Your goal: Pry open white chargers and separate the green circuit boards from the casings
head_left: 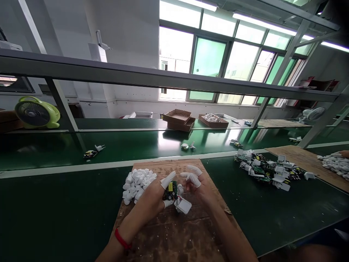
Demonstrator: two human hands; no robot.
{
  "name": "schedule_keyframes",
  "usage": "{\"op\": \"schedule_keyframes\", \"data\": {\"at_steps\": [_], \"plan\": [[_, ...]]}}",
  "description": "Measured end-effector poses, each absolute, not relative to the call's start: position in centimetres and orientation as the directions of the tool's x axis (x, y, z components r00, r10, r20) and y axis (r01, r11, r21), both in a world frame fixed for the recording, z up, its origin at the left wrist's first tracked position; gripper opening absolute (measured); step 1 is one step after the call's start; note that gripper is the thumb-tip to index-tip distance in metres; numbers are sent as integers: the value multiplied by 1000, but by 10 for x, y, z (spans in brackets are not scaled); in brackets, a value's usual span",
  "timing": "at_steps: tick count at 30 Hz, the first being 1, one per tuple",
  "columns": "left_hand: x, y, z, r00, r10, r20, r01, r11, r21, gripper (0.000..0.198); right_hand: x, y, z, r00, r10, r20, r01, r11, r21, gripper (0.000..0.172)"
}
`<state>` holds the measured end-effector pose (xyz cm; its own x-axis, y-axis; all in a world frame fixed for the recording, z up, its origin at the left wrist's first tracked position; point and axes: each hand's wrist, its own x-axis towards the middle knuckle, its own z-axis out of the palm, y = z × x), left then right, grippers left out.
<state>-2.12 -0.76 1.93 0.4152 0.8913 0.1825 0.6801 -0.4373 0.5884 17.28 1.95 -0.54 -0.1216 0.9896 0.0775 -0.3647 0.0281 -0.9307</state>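
Over a cardboard sheet (174, 240), my left hand (152, 196) grips a small green circuit board (170, 190) with a yellow component. A white plastic plug casing (184, 206) hangs from the board's lower right side, joined by what look like thin wires. To the right of the board is my right hand (200, 185), its fingers stretched toward the board and apart. A small white shape lies between that hand and the board; I cannot make out what it is. White covers sit on fingertips of both hands. Beside my left hand lies a heap of small white pieces (137, 183).
A pile of circuit boards with white casings (268, 169) lies at right. Single boards (92, 152) rest along the green belt (136, 145). Behind are cardboard trays (178, 118) and a green fan (38, 112). Another person's hand (345, 154) shows at the right edge.
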Motion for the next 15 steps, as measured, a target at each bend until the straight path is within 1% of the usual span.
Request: {"op": "schedule_keyframes", "data": {"at_steps": [3,5,6,8,10,11,13,15], "plan": [[-19,-15,32,400,915,47,587,-295,754,91,174,12,-3,-206,964,171,-204,128,-971,51],[-18,-21,41,440,898,3,497,-247,832,98,175,9,-4,-301,926,228,-158,187,-970,43],[-17,-23,44,462,887,-5,448,-229,864,100,175,8,-5,-356,900,250,-166,202,-965,39],[-17,-27,48,478,878,-9,382,-198,903,103,175,7,-8,-442,855,270,-243,175,-954,33],[-18,-28,48,484,875,3,342,-192,920,103,174,6,-13,-476,836,275,-345,111,-932,28],[-19,-28,47,480,877,-3,350,-189,917,104,173,6,-15,-477,835,276,-388,81,-918,27],[-21,-27,44,477,879,-11,368,-188,911,104,170,4,-17,-478,833,278,-430,54,-901,28],[-21,-26,43,489,872,-17,381,-196,903,105,166,1,-18,-472,840,270,-416,58,-908,36]]}}
